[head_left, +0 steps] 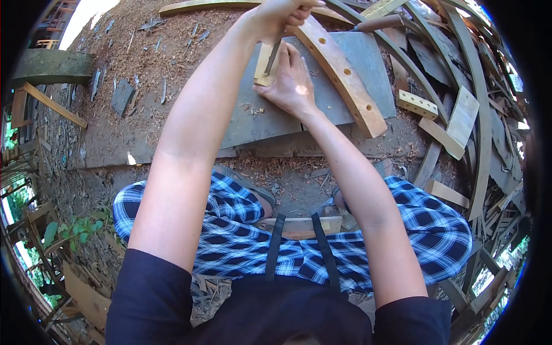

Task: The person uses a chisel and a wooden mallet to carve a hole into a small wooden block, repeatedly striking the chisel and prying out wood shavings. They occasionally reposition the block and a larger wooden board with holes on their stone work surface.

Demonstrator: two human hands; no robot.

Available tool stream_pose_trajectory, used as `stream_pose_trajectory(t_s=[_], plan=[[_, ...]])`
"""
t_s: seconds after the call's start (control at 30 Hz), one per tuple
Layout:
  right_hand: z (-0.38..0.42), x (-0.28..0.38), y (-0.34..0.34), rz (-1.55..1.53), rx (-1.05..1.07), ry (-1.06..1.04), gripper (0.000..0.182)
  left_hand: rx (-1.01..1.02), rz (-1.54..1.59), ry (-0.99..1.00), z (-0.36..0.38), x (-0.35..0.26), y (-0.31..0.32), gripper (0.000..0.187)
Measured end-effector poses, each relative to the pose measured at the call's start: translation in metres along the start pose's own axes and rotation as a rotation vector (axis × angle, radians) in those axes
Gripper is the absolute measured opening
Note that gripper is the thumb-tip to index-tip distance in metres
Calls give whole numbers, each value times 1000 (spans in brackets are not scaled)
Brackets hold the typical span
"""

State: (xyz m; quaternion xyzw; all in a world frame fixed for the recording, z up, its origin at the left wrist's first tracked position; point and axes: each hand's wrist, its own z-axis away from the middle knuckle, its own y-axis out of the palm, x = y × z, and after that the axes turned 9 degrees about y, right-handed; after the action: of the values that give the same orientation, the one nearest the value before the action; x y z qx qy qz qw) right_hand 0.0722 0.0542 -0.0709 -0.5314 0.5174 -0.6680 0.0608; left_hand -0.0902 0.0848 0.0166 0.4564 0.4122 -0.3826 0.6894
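My left hand [286, 14] is closed in a fist at the top of the view, around the upper end of a chisel [272, 62]. The chisel's metal shaft points down, with its tip on the face of a small pale wooden block [262, 63]. My right hand [292, 83] grips this block from its right side, thumb near the lower end and fingers along the far edge. Under the block lies a flat grey board [247, 126]. Just right of my right hand, a long curved wooden piece [345, 75] with several round holes rests across the board.
Right of the board are a small block with holes [418, 106], pale offcuts [463, 115] and a heap of curved wood strips [477, 103]. A wooden-handled tool [379, 23] lies at the upper right. Wood chips [167, 63] cover the ground at left.
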Motion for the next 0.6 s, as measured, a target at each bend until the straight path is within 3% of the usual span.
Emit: stream_pose_trajectory(t_s=[0.13, 0.2, 0.3, 0.37, 0.4, 0.5, 0.53, 0.6], plan=[[-3, -2, -2, 19, 59, -39, 109, 134, -181, 9, 27, -10, 19, 28], [-4, -2, 0, 10, 61, -32, 110, 52, -40, 90, 54, -21, 6, 27], [-6, -4, 2, -1, 74, -22, 111, -53, -4, 60, 89, -31, -23, 32], [-7, -4, 1, -8, 90, -33, 113, -248, -367, 281, 112, -35, -29, 38], [-7, -3, 1, -8, 85, -44, 113, -253, -372, 291, 117, -33, -31, 38], [-16, 2, -7, 24, 277, 67, 121, -428, -61, 467, 123, -26, -31, 40], [-27, -3, -4, 37, 274, 56, 121, -431, -53, 483, 120, -23, -28, 40], [-50, -14, -3, 142, 431, -185, 125, -655, 5, 617, 113, -13, -18, 36]])
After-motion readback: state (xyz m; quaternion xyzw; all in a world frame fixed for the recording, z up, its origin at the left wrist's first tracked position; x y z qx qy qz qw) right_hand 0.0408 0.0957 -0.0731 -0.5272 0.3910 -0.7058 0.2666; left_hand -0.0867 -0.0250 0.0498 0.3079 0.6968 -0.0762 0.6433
